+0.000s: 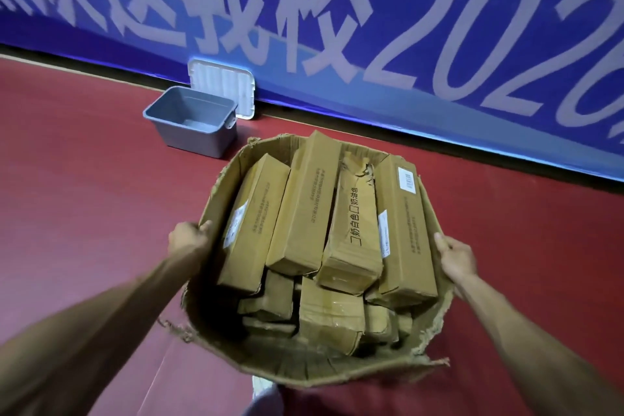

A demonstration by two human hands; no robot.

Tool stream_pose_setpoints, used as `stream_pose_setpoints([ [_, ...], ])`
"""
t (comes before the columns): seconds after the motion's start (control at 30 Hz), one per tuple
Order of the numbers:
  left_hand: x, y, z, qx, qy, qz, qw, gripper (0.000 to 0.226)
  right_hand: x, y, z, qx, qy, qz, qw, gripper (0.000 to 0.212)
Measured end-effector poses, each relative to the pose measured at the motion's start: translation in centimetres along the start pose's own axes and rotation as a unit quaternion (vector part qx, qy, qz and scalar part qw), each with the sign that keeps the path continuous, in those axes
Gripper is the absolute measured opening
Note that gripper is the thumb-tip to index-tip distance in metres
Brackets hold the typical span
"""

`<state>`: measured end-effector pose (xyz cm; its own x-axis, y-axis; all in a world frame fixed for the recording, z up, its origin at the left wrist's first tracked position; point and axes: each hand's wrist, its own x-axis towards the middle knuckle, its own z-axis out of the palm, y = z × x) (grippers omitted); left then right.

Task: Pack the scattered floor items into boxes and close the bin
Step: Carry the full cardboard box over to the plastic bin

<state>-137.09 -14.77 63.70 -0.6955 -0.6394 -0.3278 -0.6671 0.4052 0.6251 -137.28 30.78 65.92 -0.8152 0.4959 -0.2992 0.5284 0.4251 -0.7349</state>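
Cardboard box (236, 344), torn at the rim and packed with long cartons (304, 213), is gripped on both sides: left hand (189, 240) closed on its left wall, right hand (456, 258) apparently clasping the right wall. Beyond it, a grey bin (189, 121) stands open on the red floor (84, 196), its white lid (223, 88) leaning on the blue banner (472, 27).
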Motion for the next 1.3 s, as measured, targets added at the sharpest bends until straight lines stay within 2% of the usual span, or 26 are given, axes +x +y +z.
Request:
stream_pose_setpoints([
  [0.27, 15.1, 9.9, 0.7, -0.005, 0.010, 0.007, 1.000, 0.040, 13.0, -12.6, 8.6, -0.003, -0.015, -0.004, 1.000, 0.037],
  [0.63, 33.9, 27.1, 8.2, 0.025, 0.038, -0.035, 0.998, 0.036, 36.8, -26.2, 19.3, 0.057, -0.035, 0.017, 0.998, 0.032],
  [0.8, 42.8, 33.9, 10.8, 0.017, 0.042, -0.047, 0.998, 0.038, 45.8, -32.5, 22.3, 0.026, -0.030, 0.013, 0.999, 0.033],
  [1.0, 55.6, 39.2, 15.8, 0.003, 0.024, -0.037, 0.999, 0.034, 55.3, -37.6, 29.5, 0.015, -0.009, 0.028, 0.999, 0.035],
  [1.2, 70.4, 43.6, 21.1, 0.039, -0.040, -0.014, 0.998, 0.034, 64.9, -40.4, 38.9, 0.025, 0.024, 0.086, 0.996, 0.035],
  [1.3, 77.4, 45.0, 24.9, 0.060, -0.050, 0.000, 0.997, 0.036, 70.6, -40.6, 43.9, 0.002, 0.008, 0.094, 0.996, 0.035],
])
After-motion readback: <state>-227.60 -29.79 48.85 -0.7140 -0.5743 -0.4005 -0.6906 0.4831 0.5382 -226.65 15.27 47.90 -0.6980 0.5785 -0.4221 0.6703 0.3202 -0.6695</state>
